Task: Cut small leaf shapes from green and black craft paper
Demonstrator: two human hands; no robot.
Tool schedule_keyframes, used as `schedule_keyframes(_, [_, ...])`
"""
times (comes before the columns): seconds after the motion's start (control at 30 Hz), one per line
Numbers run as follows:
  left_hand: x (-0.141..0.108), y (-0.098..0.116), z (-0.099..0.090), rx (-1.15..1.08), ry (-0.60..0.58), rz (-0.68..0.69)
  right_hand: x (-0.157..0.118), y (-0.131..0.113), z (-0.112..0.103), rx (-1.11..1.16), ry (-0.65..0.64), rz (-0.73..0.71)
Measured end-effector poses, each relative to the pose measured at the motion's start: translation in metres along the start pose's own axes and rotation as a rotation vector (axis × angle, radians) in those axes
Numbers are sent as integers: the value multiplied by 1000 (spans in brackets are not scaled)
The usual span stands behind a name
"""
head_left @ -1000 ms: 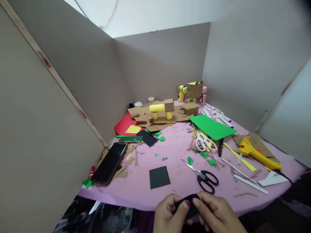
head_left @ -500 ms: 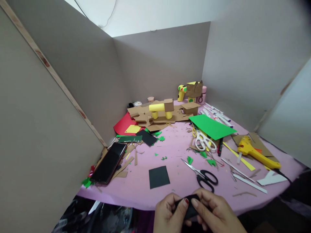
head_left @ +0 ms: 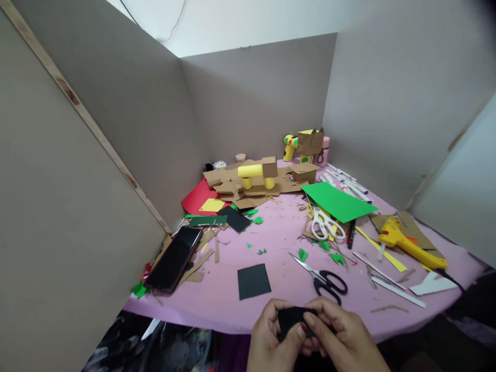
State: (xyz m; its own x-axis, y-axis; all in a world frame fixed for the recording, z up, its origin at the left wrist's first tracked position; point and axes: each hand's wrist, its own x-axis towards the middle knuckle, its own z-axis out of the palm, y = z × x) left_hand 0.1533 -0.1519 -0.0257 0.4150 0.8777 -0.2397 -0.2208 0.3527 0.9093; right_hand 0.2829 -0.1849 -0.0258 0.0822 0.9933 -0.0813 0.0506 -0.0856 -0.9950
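Observation:
Between my left hand point(head_left: 273, 338) and my right hand point(head_left: 339, 333) is a small piece of black paper point(head_left: 290, 319), pinched at the table's front edge. Both thumbs press on its near face, and the fingers behind it are partly hidden. Just beyond my right hand lie black-handled scissors point(head_left: 327, 284), blades pointing away to the left. A flat black paper square point(head_left: 253, 281) rests on the pink tabletop, ahead and left of my hands.
A phone point(head_left: 174, 261) lies at the left edge. Rightward are white scissors point(head_left: 327, 225), a green sheet point(head_left: 339, 201) and a yellow glue gun point(head_left: 411, 245). A yellow tube figure with a cardboard box head point(head_left: 256, 171) stands on cardboard at the back. Grey panels point(head_left: 256, 103) enclose the table.
The black paper has tilted in my fingers and shows more of its face. My left thumb has moved slightly down and right along it. The things on the table stay put.

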Motion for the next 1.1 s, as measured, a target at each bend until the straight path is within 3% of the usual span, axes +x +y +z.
schedule_keyframes(0.17, [1,-2,-6,14,63,33,2,1,-1,157,-24,62])
schedule_keyframes(0.27, [1,-1,-5,33,89,51,3,-1,0,133,-95,100])
schedule_keyframes(0.47, [1,5,-8,19,48,-12,5,-1,0,67,-74,91])
schedule_keyframes(0.63, [2,8,-14,66,102,-42,7,7,-2,34,-55,158])
schedule_keyframes(0.97, [9,-4,-31,96,84,-196,15,16,-5,58,-97,155])
schedule_keyframes(1.1, [13,-1,-37,68,154,-73,16,13,-11,-14,-45,126])
